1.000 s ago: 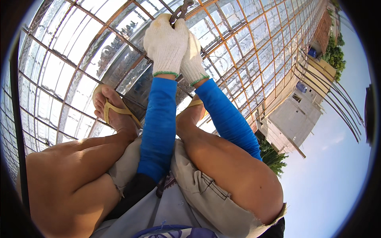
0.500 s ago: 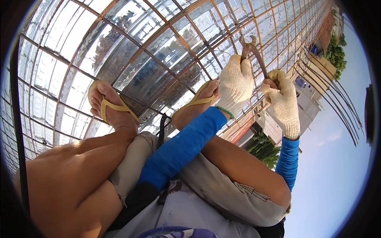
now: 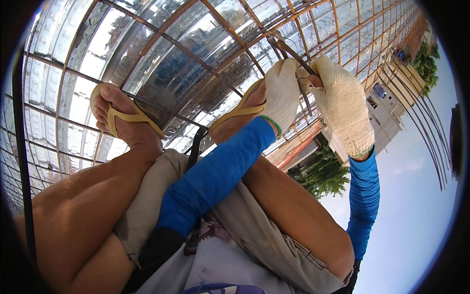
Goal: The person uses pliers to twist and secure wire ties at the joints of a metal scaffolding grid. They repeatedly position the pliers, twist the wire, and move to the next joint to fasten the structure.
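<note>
A pair of rusty pincers (image 3: 296, 56) is between my two gloved hands, its jaws at a rebar crossing of the mesh (image 3: 223, 73). My left hand (image 3: 284, 90), in an off-white knit glove with a green cuff edge, is closed at the pincers' left side; its fingertips are partly hidden. My right hand (image 3: 345, 103), gloved alike, is closed around the other handle. A bare fingertip shows through this glove. Below the gloves, a thin dark end sticks down between the hands. Whether the jaws hold a tie wire is too small to tell.
Shiny silver sheeting (image 3: 171, 95) lies beneath the mesh. My feet in yellow flip-flops (image 3: 134, 117) stand on the bars. Bent rebar ends (image 3: 421, 117) jut out at the right, near a pale building (image 3: 377, 117) and a green tree (image 3: 320, 171).
My right hand has moved left and in toward my left hand, bringing the handles together. The pincer jaws, which stood spread above the mesh, are now down at a bar crossing.
</note>
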{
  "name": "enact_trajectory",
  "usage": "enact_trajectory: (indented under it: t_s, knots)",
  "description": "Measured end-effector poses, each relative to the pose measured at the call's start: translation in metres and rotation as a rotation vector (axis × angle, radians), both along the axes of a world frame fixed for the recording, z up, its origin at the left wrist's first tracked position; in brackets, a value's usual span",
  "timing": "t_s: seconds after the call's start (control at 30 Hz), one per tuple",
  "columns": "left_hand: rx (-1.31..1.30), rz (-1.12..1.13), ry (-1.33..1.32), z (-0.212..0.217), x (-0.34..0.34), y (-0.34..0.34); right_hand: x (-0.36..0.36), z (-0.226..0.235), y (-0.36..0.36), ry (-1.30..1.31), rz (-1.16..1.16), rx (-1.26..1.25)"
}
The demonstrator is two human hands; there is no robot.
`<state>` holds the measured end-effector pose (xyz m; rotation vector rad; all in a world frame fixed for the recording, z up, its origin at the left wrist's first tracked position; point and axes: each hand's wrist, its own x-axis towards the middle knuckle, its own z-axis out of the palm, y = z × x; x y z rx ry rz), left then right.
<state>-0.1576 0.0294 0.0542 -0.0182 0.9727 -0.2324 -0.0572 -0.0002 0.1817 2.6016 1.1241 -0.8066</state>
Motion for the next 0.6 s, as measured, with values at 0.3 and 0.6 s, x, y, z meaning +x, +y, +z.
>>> enact_trajectory:
  t_s: [0.3, 0.6]
  knots:
    - [-0.259, 0.229, -0.108, -0.007, -0.004, -0.009, 0.003, -0.002, 0.008, 0.069, -0.064, -0.016]
    - [-0.148, 0.202, -0.058, 0.022, 0.006, 0.019, -0.001, -0.007, 0.003, 0.027, -0.047, -0.054]
